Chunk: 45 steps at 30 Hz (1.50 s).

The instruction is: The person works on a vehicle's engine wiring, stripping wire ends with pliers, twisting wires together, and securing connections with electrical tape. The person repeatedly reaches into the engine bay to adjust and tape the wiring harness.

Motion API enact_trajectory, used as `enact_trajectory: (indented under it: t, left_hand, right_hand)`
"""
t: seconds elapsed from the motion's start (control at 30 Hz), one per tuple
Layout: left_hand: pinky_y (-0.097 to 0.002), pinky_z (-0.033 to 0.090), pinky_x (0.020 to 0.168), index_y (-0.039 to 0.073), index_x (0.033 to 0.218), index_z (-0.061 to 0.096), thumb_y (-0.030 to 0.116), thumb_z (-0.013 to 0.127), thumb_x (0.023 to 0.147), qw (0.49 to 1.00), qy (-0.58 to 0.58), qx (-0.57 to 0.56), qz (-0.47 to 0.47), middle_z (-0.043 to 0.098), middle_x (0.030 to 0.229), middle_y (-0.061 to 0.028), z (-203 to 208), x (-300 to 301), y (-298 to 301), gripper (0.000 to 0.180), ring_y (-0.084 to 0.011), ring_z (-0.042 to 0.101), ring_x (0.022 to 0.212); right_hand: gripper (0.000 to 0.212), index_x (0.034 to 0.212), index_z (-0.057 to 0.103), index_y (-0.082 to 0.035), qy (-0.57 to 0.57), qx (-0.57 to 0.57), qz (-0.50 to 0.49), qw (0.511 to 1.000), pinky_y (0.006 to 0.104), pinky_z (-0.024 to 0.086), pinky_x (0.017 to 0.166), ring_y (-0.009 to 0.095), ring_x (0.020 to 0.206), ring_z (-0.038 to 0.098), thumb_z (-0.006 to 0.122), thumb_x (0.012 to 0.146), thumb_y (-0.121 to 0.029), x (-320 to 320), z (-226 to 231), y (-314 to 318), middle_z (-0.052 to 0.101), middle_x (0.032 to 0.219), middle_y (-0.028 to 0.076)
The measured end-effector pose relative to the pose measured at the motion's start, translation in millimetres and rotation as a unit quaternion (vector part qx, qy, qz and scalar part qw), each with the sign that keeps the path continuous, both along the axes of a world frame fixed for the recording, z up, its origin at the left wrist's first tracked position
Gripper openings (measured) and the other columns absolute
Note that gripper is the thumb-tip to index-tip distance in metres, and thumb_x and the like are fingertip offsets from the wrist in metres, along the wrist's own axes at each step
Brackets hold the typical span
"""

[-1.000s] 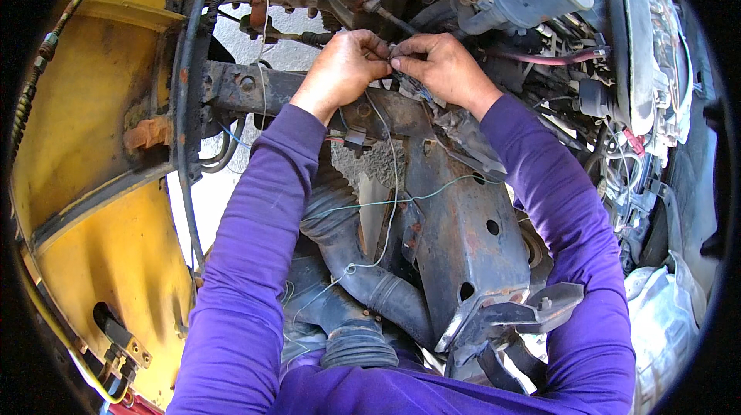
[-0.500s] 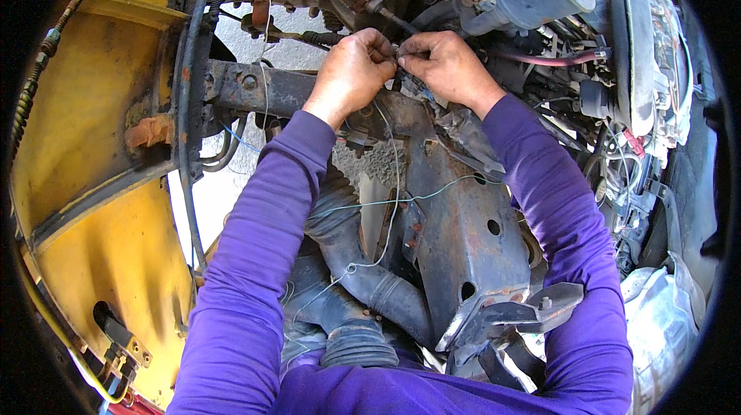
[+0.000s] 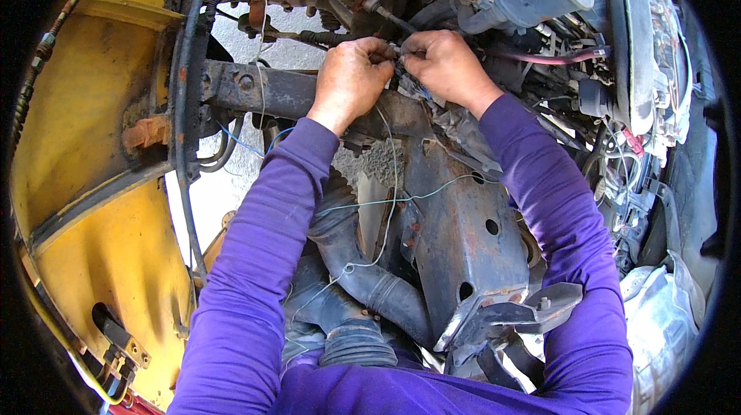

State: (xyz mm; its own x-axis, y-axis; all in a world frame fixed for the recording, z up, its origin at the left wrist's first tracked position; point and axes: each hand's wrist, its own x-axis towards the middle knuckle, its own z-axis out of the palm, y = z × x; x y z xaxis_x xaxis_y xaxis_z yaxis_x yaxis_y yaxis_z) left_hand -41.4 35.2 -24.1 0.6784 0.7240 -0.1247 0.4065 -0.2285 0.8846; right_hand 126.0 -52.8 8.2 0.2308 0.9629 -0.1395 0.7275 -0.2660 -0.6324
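- Left hand (image 3: 351, 82) and right hand (image 3: 449, 69): thumbs and fingers are pinched on a small piece (image 3: 397, 52) where the hands nearly meet; it is too small to identify.
- Just below the left hand, a thin pale wire (image 3: 395, 172) runs down; a teal wire (image 3: 437, 192) crosses it.
- Beneath the wires are a holed steel frame member (image 3: 455, 218) and a dark hose (image 3: 390, 293).
- At far left, a yellow metal panel (image 3: 100, 241).

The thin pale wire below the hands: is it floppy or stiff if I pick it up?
Probably floppy: the thin pale wire hangs in loose curves. It's likely light, being so thin. It might tangle, since it has a small loop lower down.
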Motion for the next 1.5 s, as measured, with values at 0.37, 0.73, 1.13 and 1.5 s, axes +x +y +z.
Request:
enact_trajectory:
  t: [0.37,0.73,1.13,1.5]
  left_hand:
    - [-0.0338,0.058,0.082,-0.003,0.105,0.074,0.008,0.076,0.084,1.0,0.006,-0.015,-0.015,0.078,0.096,-0.0155,1,0,3,0.024,-0.0213,0.075,0.089]
    - [-0.0362,0.058,0.078,0.0,0.102,0.075,0.012,0.077,0.08,0.999,-0.032,-0.029,-0.015,0.077,0.093,-0.0172,-9,1,6,0.025,-0.0276,0.076,0.087]
    - [-0.0323,0.056,0.081,-0.006,0.109,0.072,0.003,0.074,0.085,0.998,-0.005,-0.059,-0.014,0.077,0.098,-0.014,3,3,1,0.026,-0.0191,0.073,0.088]
    - [-0.0321,0.056,0.079,-0.005,0.109,0.072,0.004,0.076,0.085,0.998,-0.018,-0.063,-0.014,0.077,0.095,-0.0147,-6,2,5,0.026,-0.0186,0.073,0.086]
  right_hand:
    - [0.023,0.1,0.075,-0.002,-0.072,0.035,0.058,0.995,0.0495,0.055,0.082,0.043,0.09,0.069,0.071,0.085,-0.02,2,-7,-2,0.071,0.092,0.024]
    - [0.019,0.09,0.074,-0.004,-0.11,0.071,0.075,0.988,0.0514,0.055,0.081,0.043,0.086,0.069,0.07,0.084,-0.022,4,-12,-2,0.071,0.087,0.022]
    - [0.019,0.092,0.076,-0.008,-0.083,0.029,0.08,0.993,0.0529,0.056,0.08,0.042,0.087,0.07,0.068,0.085,-0.024,2,-13,-3,0.073,0.09,0.019]
    - [0.02,0.094,0.077,-0.007,-0.029,-0.001,0.038,0.999,0.0507,0.056,0.083,0.041,0.091,0.071,0.068,0.084,-0.022,-2,0,-2,0.073,0.093,0.021]
